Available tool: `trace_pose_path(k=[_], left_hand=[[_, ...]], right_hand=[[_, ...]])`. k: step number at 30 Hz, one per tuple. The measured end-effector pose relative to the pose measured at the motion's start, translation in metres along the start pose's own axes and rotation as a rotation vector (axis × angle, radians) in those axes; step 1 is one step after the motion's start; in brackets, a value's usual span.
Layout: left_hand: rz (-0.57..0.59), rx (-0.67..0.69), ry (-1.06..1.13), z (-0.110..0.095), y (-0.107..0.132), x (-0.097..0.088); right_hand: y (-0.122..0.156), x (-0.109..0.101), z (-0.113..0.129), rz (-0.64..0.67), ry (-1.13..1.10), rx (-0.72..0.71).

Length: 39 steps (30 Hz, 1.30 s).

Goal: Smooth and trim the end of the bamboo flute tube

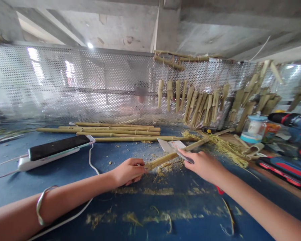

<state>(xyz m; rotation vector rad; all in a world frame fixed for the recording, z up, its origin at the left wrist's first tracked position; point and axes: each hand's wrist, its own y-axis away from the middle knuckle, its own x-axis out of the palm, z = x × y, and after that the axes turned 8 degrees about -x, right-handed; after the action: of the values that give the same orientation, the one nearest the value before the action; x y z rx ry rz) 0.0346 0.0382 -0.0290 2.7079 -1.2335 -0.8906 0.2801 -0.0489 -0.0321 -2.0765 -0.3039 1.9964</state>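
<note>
a perforated metal screen [65, 83] fills the upper part of the frame behind a blue workbench [20, 187]. at center, a pale yellow-green bamboo stalk [160, 161], rough and partly shaved, slants up to the right above the bench, its near end closed in the left hand [127, 172]. the right hand [203, 165] firmly grips a wide steel knife [169, 145] against the stalk, above scattered yellow shavings [165, 169].

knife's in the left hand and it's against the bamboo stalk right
Wrong hand: the head view shows the knife in the right hand, not the left hand. It is against the bamboo stalk, as you said.
</note>
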Motion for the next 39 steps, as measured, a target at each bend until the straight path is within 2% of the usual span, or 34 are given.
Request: trace_pose_path(k=[3, 5, 11, 13, 16, 18, 25, 27, 31, 36, 39], left_hand=[[0.007, -0.001, -0.004, 0.001, -0.001, 0.000], [0.003, -0.003, -0.005, 0.002, -0.001, -0.001], [0.013, 0.011, 0.010, 0.001, -0.001, 0.000], [0.011, 0.012, 0.006, 0.001, -0.001, 0.000], [-0.001, 0.002, -0.002, 0.000, 0.000, 0.000], [-0.003, -0.002, 0.000, 0.000, 0.000, 0.000], [0.004, -0.017, 0.003, -0.001, 0.000, 0.000], [0.002, -0.016, 0.006, -0.001, 0.000, 0.000], [0.013, -0.022, -0.016, 0.000, 0.000, 0.000], [0.020, -0.015, 0.003, 0.000, 0.001, 0.000], [0.013, -0.022, 0.004, 0.000, 0.000, 0.000]], right_hand=[[0.005, 0.000, 0.019, -0.012, -0.144, -0.171], [0.007, -0.001, 0.026, -0.026, -0.146, -0.226], [0.000, 0.001, 0.001, -0.002, 0.095, 0.004], [0.001, 0.000, 0.004, -0.008, 0.062, -0.028], [0.005, -0.002, 0.020, -0.003, -0.116, -0.183], [0.007, -0.003, 0.026, -0.002, -0.168, -0.226], [-0.001, 0.001, -0.004, -0.007, 0.043, -0.045], [0.000, 0.002, -0.002, -0.012, 0.075, -0.052], [0.002, 0.003, 0.006, -0.035, 0.092, -0.166], [0.001, 0.004, 0.003, -0.008, 0.163, -0.013], [0.006, 0.002, 0.016, -0.015, 0.055, -0.098]])
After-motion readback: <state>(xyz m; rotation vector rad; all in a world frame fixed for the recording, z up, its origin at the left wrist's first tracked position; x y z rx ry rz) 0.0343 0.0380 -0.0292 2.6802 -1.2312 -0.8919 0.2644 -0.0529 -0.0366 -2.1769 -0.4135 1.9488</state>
